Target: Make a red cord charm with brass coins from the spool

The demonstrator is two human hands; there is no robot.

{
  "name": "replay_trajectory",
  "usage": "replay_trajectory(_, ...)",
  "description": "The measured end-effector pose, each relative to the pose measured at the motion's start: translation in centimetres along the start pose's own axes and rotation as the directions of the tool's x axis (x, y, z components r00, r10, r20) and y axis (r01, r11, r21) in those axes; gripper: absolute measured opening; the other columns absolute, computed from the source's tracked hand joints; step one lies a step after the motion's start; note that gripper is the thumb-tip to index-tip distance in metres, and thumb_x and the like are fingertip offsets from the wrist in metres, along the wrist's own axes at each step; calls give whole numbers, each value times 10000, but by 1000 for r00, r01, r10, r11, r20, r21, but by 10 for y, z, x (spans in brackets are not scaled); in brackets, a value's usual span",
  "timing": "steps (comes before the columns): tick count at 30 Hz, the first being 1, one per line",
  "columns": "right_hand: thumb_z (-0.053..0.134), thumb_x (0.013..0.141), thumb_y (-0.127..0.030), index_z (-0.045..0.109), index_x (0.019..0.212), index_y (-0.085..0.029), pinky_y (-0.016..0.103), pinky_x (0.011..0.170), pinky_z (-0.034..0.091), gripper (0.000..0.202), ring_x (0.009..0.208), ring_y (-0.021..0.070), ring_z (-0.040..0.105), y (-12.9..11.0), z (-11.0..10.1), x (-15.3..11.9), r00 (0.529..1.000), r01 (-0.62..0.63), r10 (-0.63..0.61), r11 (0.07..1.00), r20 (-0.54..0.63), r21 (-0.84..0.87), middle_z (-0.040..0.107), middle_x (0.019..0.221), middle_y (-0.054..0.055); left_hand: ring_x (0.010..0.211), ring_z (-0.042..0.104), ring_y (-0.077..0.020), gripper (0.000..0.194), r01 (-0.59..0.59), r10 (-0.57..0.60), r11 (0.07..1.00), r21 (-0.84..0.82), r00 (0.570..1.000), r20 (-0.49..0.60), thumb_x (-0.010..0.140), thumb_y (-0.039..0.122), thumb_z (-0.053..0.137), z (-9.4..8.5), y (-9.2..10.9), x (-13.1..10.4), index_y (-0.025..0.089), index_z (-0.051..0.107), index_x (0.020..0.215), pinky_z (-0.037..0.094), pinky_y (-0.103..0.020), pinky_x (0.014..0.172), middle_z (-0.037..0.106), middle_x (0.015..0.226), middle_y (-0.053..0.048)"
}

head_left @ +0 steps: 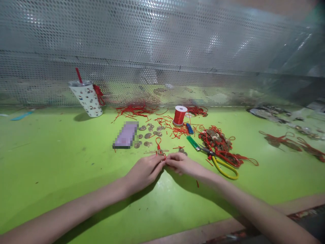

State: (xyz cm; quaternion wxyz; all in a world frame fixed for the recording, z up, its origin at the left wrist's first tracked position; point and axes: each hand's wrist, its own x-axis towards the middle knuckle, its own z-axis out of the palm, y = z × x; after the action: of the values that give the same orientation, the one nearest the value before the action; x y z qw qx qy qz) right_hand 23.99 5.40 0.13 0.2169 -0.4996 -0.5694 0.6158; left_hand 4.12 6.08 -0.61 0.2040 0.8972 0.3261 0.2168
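Observation:
My left hand (147, 169) and my right hand (179, 163) meet at the middle of the green table. Both pinch a red cord (158, 144), whose knotted loop points away from me. A coin threaded on the cord shows just past my left fingertips, partly hidden. The fingers of my right hand are closed on the cord's near end. Loose brass coins (148, 135) lie beyond my left hand, and a few more coins (181, 150) sit just past my right hand. Scissors (223, 166) with yellow and red handles rest to the right.
A phone (126, 135) lies left of the coins. Behind stand a patterned cup (87, 99) and a red cord spool (179, 116) among cord scraps. Green (193, 143) and blue (189, 128) lighters lie near a pile of corded coins (215, 139). A perforated metal panel (127, 74) borders the back.

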Motion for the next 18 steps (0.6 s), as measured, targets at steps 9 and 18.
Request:
replay_trajectory(9, 562, 963, -362, 533, 805, -183, 220, 465, 276, 240, 525, 79, 355, -4, 1, -5, 1000, 0, -1, 999, 14, 49, 439, 660, -35, 799, 708, -233, 284, -87, 104, 982, 166, 990, -94, 1019, 240, 426, 5, -6, -2, 123, 666, 1117, 583, -371, 716, 740, 964, -121)
replay_trajectory(18, 536, 975, -331, 577, 798, -174, 234, 476, 306, 240, 512, 84, 362, 1, 4, -2, 999, 54, -54, 998, -9, -14, 431, 642, -30, 781, 691, -216, 268, -50, 57, 995, 81, 995, -87, 927, 174, 528, 0, -3, 0, 123, 656, 1157, 557, -339, 693, 747, 949, -105)
